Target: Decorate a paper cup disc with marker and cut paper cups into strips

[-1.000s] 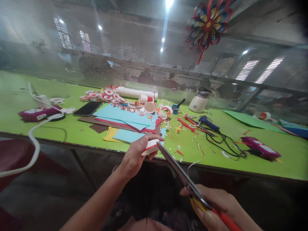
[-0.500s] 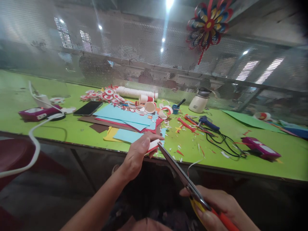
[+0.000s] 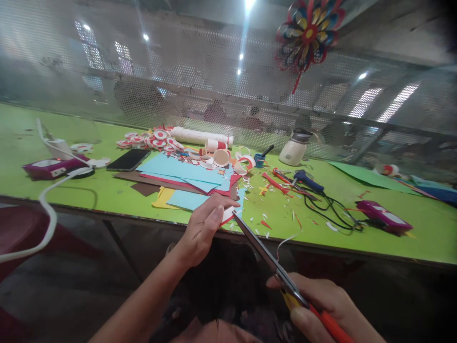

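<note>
My left hand (image 3: 202, 228) is closed, pinching a small red-and-white piece of paper (image 3: 227, 215) at the table's front edge. Its far end lies at the tips of the scissors (image 3: 257, 246), whose long metal blades look nearly together. Around the red and yellow handles of those scissors my right hand (image 3: 321, 305) is wrapped, low on the right. Sheets of light blue paper (image 3: 178, 172) lie just beyond my left hand, over red and brown sheets. White and red paper scraps are scattered to the right of the sheets.
On the green table (image 3: 214, 227) sit a phone (image 3: 128, 159), a heap of red-and-white discs (image 3: 159, 138), cut paper cups (image 3: 221, 157) and a white jug (image 3: 293, 151). A blue glue gun (image 3: 309, 181) with looped cable and purple power boxes (image 3: 384, 217) lie to the sides. A white cord (image 3: 50, 209) hangs at left.
The scissor blades look closer together than before, their tips still at the paper piece. Both hands stay nearly in place; the whole view has shifted slightly.
</note>
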### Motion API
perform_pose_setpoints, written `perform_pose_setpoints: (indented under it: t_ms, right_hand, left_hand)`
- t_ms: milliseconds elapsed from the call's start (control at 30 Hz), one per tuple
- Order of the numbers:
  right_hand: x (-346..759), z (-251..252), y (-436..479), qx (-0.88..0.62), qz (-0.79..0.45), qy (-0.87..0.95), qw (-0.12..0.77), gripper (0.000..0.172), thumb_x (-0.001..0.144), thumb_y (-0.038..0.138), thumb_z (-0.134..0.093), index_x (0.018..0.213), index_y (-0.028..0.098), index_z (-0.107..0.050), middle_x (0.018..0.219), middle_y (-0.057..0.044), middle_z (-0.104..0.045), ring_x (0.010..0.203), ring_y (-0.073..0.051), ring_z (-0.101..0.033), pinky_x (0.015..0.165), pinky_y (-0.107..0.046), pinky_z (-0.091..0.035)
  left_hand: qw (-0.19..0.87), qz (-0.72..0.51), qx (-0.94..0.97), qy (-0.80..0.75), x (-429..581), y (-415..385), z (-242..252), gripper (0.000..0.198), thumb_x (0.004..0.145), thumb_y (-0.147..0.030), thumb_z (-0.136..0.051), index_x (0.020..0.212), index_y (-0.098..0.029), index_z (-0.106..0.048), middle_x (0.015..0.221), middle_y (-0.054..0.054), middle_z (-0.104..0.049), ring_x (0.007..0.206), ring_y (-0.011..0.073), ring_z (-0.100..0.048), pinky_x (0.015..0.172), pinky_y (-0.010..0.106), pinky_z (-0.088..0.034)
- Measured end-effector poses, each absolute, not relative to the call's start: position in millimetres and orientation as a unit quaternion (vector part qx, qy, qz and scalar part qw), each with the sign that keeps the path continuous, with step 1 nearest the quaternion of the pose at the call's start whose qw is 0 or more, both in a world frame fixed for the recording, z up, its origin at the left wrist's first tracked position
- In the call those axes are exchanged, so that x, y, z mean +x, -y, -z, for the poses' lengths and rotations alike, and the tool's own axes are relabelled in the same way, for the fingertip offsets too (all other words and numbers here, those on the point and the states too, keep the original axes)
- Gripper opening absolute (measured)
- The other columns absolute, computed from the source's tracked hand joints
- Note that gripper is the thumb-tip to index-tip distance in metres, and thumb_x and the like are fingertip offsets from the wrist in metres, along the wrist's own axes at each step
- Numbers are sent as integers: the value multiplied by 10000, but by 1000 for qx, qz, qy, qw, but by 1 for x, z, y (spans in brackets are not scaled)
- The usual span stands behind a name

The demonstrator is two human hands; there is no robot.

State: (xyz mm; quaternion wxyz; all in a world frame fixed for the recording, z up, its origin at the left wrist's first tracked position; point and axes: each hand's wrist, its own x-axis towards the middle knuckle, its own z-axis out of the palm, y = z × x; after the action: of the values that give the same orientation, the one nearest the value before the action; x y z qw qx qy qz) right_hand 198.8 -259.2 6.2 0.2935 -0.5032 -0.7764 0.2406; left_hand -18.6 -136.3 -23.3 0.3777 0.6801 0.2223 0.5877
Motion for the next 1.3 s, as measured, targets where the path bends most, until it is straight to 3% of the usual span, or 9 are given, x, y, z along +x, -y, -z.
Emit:
perform_pose_setpoints:
  t_ms: [300,400,500,567,767,967,1300]
  right_hand:
    - [198,-17,259,-517,-267,774,249,370,892,502,-507,883,188,-703,602,-7,-578,529,-118,-526,504,-185,-436]
    - [197,-18,259,-532,-294,750,260,404,923,508,-447,835,176,-660,586,6,-519,504,-99,-459,467,-181,-384]
    - [195,-17,261,-583,-317,683,306,454,936,543,-401,862,174,-656,520,35,-413,445,-87,-379,386,-178,-299]
    - [195,-16,262,-590,-329,669,310,458,922,561,-418,881,181,-671,492,42,-388,424,-88,-362,364,-178,-276]
    - [195,-12,258,-526,-301,751,262,357,857,509,-536,914,207,-718,613,-7,-572,536,-130,-521,485,-190,-432]
    - [192,-9,253,-579,-242,719,298,334,880,478,-530,914,200,-712,586,13,-556,503,-111,-499,466,-168,-424]
    - [201,9,247,-557,-169,762,284,284,867,384,-576,1022,192,-717,673,-17,-676,626,-171,-673,543,-164,-525]
  left_hand:
    - [325,-582,709,-230,-24,135,20,330,951,-350,-430,990,-182,-711,963,82,-659,952,235,-551,878,333,-385]
    - [392,-589,661,-249,-24,134,23,359,931,-403,-450,957,-176,-727,907,85,-641,818,213,-545,728,311,-412]
    - [491,-588,599,-233,-23,133,25,401,914,-449,-452,943,-154,-722,784,65,-596,604,143,-462,522,264,-324]
    - [533,-586,573,-209,-22,133,26,421,890,-479,-472,940,-136,-711,728,54,-577,555,123,-428,481,251,-286]
    - [607,-585,513,-160,-22,136,21,379,871,-466,-504,960,-130,-656,733,59,-633,534,118,-486,484,240,-353]
    - [647,-578,492,-79,-25,139,20,343,923,-416,-439,947,-122,-614,848,117,-681,635,168,-590,529,258,-408]
    - [646,-576,500,-33,-29,143,23,369,964,-354,-361,991,-119,-645,950,160,-693,732,217,-639,596,302,-441]
